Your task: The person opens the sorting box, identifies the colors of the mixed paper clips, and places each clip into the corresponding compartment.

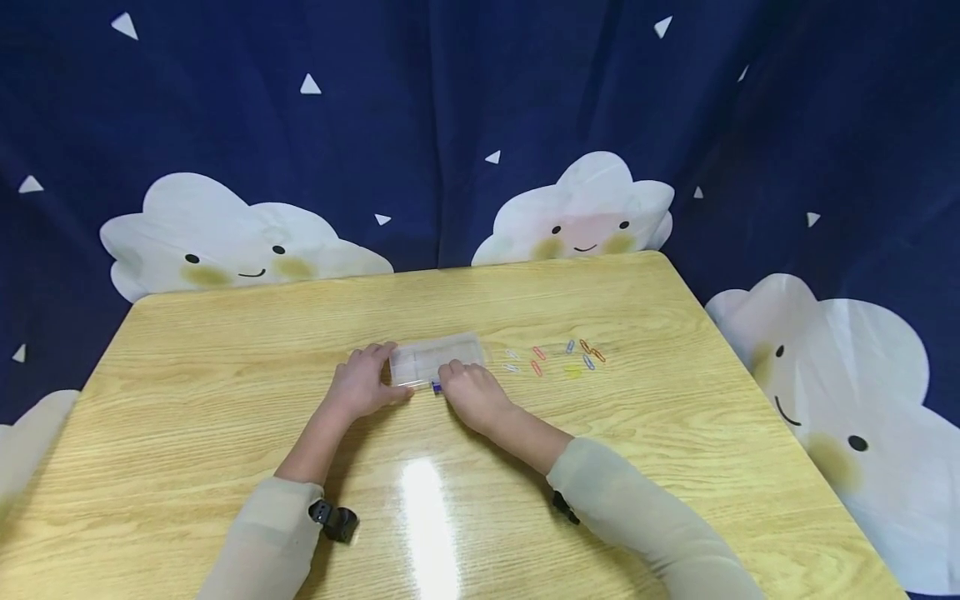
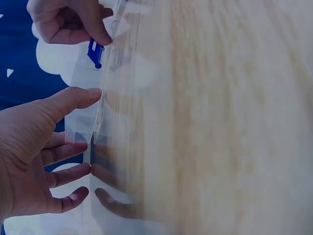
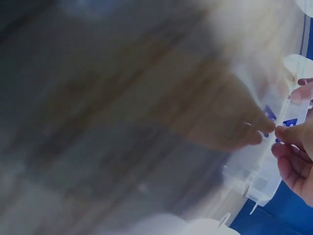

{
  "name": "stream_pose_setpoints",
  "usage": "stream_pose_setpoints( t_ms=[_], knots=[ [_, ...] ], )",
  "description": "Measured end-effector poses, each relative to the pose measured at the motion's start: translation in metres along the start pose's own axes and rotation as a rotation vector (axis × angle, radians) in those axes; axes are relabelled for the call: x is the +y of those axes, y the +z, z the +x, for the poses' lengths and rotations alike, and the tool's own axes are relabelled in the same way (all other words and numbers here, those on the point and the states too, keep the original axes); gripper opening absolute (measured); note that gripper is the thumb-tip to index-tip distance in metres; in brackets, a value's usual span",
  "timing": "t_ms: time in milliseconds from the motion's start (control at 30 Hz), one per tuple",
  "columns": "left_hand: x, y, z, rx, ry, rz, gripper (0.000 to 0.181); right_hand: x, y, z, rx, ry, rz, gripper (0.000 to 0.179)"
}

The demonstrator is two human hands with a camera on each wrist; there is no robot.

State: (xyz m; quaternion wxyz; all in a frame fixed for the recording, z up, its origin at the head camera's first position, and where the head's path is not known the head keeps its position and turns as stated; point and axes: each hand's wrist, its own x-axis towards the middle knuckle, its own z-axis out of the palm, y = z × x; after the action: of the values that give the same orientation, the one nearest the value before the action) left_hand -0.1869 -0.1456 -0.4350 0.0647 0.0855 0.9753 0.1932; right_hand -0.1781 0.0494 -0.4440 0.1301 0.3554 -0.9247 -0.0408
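Observation:
A clear plastic box (image 1: pixel 431 354) lies on the table with a blue latch (image 2: pixel 95 55) on its near side. My left hand (image 1: pixel 362 382) holds the box's left end, thumb at the near edge and fingers spread around the end. With thumb and fingertips, my right hand (image 1: pixel 472 397) pinches at the blue latch, largely covering it in the head view. In the right wrist view, the right hand (image 3: pixel 296 156) overlaps part of the box, and another blue piece (image 3: pixel 289 122) shows beside the fingertips.
Right of the box lie small paper clips grouped by colour: white clips (image 1: pixel 512 367), pink clips (image 1: pixel 537 352), yellow clips (image 1: pixel 573 372), blue clips (image 1: pixel 588 362) and orange-red clips (image 1: pixel 597 355). The wooden table (image 1: pixel 225 400) ends at a dark blue cloud-patterned curtain (image 1: pixel 435 125).

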Motion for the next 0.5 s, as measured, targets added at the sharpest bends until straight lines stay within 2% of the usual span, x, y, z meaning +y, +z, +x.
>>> stream_pose_setpoints(
  t_ms=[267, 500],
  knots=[
    [0.0, -0.001, 0.0, -0.006, 0.008, -0.003, 0.083, 0.005, -0.011, 0.002, -0.101, 0.056, 0.187, 0.015],
    [-0.001, 0.0, 0.001, -0.003, 0.012, 0.001, 0.083, 0.015, -0.019, 0.001, -0.146, 0.033, 0.322, 0.013]
  ],
)
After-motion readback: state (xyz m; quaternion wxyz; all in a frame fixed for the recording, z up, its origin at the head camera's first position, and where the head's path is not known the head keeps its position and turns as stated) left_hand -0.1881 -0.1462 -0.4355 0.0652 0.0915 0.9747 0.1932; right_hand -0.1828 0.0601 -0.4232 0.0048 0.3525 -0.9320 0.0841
